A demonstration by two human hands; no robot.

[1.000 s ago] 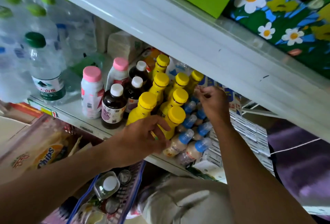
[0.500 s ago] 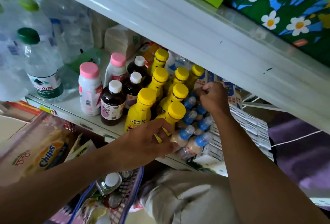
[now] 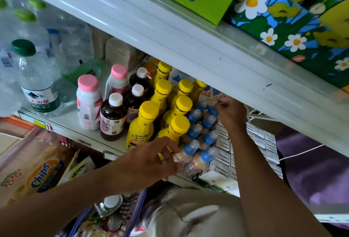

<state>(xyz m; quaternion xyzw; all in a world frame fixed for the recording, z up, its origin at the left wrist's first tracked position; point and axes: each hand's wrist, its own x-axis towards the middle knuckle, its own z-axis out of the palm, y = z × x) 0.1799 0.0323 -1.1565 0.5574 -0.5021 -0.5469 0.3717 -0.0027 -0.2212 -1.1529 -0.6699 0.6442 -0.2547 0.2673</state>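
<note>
A pack of small blue-capped milk bottles lies on the white shelf, right of several yellow bottles. My left hand grips the near end of that pack at the shelf's front edge. My right hand reaches under the upper shelf and pinches the pack's far end, fingers curled; what its fingertips hold is partly hidden.
Dark bottles with white caps, pink-capped bottles and water bottles stand to the left. White cartons lie to the right. The upper shelf hangs low over the bottles. A basket with goods sits below.
My left hand has slid right from the front yellow bottle onto the near end of the blue-capped pack. My right hand stays at the far end.
</note>
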